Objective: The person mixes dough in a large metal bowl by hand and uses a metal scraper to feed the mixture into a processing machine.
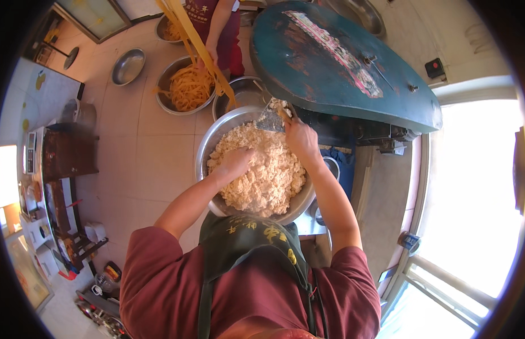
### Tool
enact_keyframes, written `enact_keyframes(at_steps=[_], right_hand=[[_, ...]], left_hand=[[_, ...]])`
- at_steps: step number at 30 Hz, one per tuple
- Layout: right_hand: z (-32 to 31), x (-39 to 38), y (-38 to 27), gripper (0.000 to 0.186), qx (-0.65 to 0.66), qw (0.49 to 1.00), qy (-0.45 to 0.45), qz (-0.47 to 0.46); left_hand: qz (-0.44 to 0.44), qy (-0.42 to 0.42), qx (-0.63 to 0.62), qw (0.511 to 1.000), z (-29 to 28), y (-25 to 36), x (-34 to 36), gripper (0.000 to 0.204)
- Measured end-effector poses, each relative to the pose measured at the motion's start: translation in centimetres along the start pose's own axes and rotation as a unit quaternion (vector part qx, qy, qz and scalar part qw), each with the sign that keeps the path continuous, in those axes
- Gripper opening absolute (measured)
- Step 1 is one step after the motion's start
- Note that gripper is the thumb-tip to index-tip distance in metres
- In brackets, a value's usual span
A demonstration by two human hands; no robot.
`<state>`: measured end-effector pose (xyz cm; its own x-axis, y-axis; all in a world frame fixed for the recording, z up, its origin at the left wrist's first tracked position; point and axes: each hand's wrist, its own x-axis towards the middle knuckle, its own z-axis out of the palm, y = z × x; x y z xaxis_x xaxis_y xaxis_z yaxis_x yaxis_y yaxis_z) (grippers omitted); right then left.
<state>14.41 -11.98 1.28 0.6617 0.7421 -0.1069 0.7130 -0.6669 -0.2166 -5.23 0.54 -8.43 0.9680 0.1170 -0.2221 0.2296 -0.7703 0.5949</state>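
Note:
A large steel bowl [205,148] full of pale, crumbly dough [265,178] stands against my apron. My left hand [235,163] is down in the dough on its left side, fingers curled and partly hidden by the crumbs. At the bowl's far right rim, my right hand [301,139] is closed round the handle end of a flat metal scraper [270,119]. Bits of dough cling to the scraper, whose blade hangs over the far edge of the bowl.
Close beyond the bowl, a big worn green machine housing [336,62] reaches to the right. Across from me a person [217,34] handles long yellow noodle strips [189,28] over a bowl of noodles [189,89]. Another steel bowl [128,66] rests on the tiled floor.

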Motion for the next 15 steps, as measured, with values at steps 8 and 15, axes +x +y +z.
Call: enact_keyframes(at_steps=[8,15], right_hand=[[1.6,2.5,1.6,0.033,-0.008,0.999,-0.026,0.036],[1.6,1.5,2.5,0.036,0.007,0.999,-0.011,0.037]], left_hand=[[0.013,-0.115,0.084,0.99,-1.2,2.5,0.6,0.018],[0.032,-0.077,-0.064,0.994,-4.2,3.1,-1.3,0.037]])
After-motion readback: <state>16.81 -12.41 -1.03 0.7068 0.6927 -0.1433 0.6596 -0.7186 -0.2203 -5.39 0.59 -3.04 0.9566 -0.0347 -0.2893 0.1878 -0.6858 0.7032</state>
